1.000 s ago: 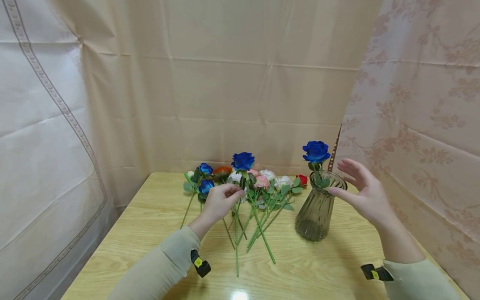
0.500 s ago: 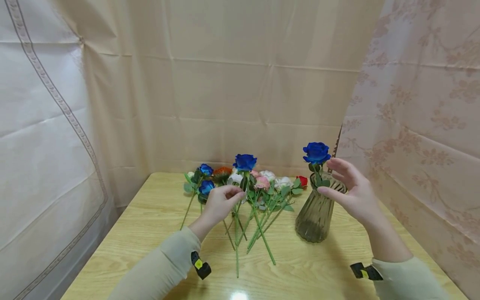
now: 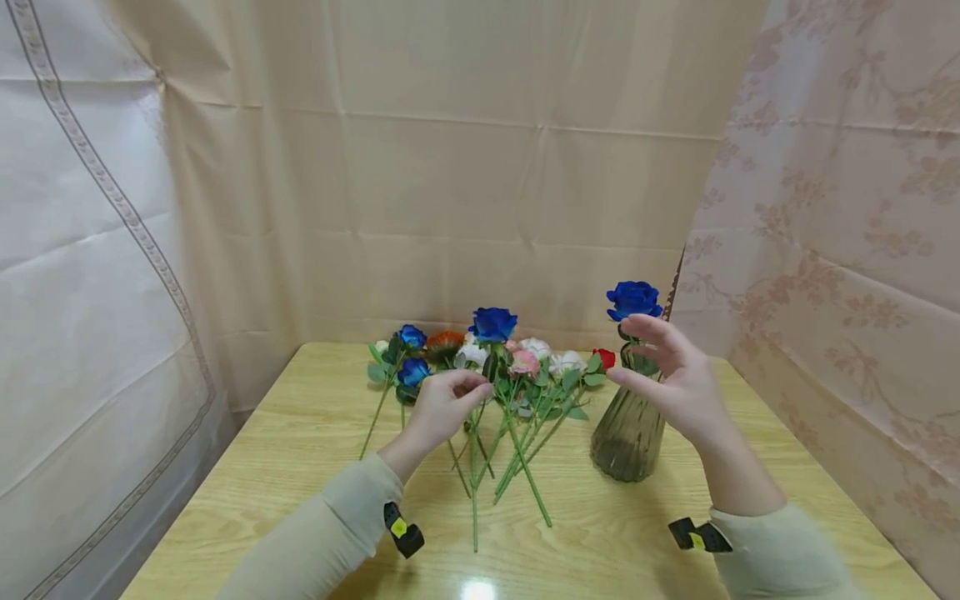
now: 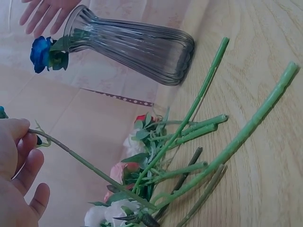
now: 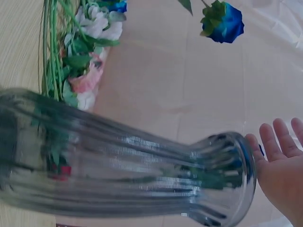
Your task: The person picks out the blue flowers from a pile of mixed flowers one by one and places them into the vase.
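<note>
My left hand [image 3: 442, 408] pinches the upper stem of a blue rose [image 3: 492, 324] between thumb and fingertips. That rose's bloom stands above the other flowers, and its thin stem [image 4: 85, 161] runs down from the fingers in the left wrist view. A ribbed, smoky glass vase [image 3: 626, 442] stands upright on the right of the table. One blue rose [image 3: 633, 300] rises out of its mouth. My right hand [image 3: 682, 387] is near the vase's neck with fingers spread and nothing in them; in the head view it covers part of the rim.
Several artificial flowers lie on the wooden table [image 3: 300, 500], stems toward me: blue roses [image 3: 413, 372], an orange bloom [image 3: 445, 344], pink [image 3: 524, 363] and white ones [image 3: 567, 363], and a red rose [image 3: 604, 359] close to the vase. Curtains enclose the back and sides.
My right hand has moved left, from the right of the vase to in front of its neck in the head view. The held blue rose has shifted slightly right; the left hand is nearly still.
</note>
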`<state>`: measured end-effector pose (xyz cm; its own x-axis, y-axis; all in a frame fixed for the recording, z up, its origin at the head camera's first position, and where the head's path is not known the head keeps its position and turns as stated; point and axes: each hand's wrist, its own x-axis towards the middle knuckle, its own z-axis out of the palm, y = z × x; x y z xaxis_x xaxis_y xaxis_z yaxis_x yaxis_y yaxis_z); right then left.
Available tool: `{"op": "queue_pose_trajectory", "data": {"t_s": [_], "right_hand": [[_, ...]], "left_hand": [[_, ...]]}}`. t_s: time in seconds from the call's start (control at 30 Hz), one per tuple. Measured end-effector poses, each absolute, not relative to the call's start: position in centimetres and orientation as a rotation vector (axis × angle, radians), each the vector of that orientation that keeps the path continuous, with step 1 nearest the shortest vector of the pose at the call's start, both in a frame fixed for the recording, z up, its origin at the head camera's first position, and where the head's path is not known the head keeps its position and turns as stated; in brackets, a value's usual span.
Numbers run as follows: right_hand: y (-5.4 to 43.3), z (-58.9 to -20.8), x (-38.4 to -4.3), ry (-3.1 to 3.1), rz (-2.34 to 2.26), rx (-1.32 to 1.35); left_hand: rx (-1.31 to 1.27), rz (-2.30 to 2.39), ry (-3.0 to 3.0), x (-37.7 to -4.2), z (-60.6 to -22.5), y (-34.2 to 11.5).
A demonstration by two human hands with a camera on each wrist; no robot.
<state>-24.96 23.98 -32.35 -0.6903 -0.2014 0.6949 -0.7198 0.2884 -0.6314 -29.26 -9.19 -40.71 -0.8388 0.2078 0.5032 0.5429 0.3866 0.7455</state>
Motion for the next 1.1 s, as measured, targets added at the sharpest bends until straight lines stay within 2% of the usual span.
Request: {"op": "queue_pose_trajectory", "data": {"t_s": [0.57, 1.1], "right_hand": [[21.2, -33.1, -25.4, -2.091, 1.515, 0.923], [19.2, -34.8, -27.2, -2.198, 1.593, 0.842]], "left_hand": [[-0.681, -1.418, -2.294, -29.2, -40.5, -8.2], [-0.697, -1.467, -2.329, -28.8, -40.1, -8.2]]}}
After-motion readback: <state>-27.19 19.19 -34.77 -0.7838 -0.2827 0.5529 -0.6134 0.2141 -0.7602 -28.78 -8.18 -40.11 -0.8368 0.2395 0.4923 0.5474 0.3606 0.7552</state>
